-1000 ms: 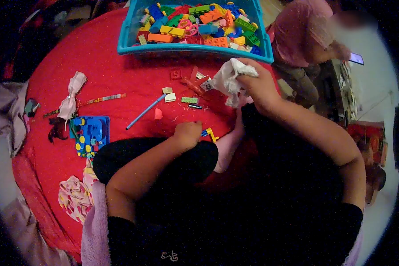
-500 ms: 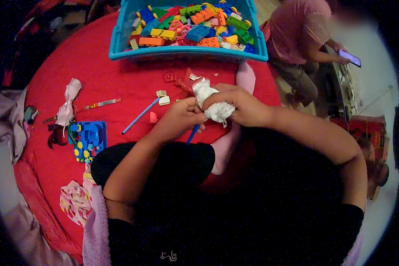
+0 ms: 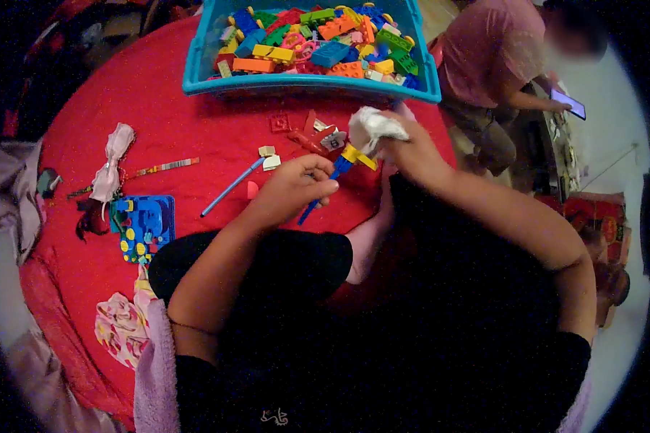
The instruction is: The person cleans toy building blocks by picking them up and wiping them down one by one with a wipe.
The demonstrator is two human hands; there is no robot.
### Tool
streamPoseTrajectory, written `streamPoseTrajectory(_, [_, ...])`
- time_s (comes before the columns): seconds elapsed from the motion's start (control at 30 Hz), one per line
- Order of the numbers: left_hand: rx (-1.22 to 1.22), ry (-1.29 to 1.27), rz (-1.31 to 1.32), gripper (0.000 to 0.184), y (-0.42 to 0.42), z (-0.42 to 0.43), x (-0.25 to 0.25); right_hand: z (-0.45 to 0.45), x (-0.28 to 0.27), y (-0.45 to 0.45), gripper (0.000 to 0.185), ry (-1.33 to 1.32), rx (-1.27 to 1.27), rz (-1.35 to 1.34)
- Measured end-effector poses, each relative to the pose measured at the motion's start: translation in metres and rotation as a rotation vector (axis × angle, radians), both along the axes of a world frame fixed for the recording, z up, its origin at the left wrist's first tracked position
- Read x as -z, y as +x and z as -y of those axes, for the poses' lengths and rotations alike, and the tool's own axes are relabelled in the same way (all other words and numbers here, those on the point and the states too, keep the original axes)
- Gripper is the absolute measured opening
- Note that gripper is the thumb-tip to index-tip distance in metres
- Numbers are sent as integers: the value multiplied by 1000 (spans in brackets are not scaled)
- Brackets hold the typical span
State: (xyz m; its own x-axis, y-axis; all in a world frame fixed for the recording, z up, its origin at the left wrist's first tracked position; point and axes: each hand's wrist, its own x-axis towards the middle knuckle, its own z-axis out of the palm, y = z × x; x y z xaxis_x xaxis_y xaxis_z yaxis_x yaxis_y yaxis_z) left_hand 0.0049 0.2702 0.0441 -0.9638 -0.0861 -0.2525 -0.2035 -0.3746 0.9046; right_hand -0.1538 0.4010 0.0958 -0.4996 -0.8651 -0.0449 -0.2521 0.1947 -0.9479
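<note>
My left hand [image 3: 296, 189] has its fingers closed around a small blue and yellow toy [image 3: 345, 163], whose yellow end points up and right while a blue end sticks out below the hand. A crumpled white cloth [image 3: 374, 130] is in my right hand [image 3: 414, 148], just right of the toy's yellow end. Beyond my left hand lie red pieces [image 3: 312, 135] and a flat red brick [image 3: 279, 123]. A blue pen [image 3: 231, 189] and pale small bricks [image 3: 269, 157] rest on the red cloth [image 3: 188, 123] left of that hand.
A teal bin [image 3: 310, 85] of colourful bricks stands at the back. On the left are a blue toy board [image 3: 150, 225], a pink bow-like cloth [image 3: 115, 160] and a patterned cloth [image 3: 123, 325]. At right, a person [image 3: 491, 58] holds a phone [image 3: 568, 104].
My hands came together around the white cloth, then drew slightly apart. The cloth has moved up and right with my right hand, and the toy's yellow end shows again.
</note>
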Motion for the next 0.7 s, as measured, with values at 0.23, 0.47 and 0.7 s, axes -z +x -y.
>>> streamPoseTrajectory(0.23, [62, -255, 20, 21, 2, 11, -4, -2, 4, 1, 32, 481, -348, 97])
streamPoseTrajectory(0.47, [-576, -350, 7, 27, -5, 57, 1, 13, -21, -8, 24, -8, 267, 504])
streamPoseTrajectory(0.7, [-506, -241, 18, 30, -12, 43, 38, 0, -1, -11, 21, 30, 413, 454])
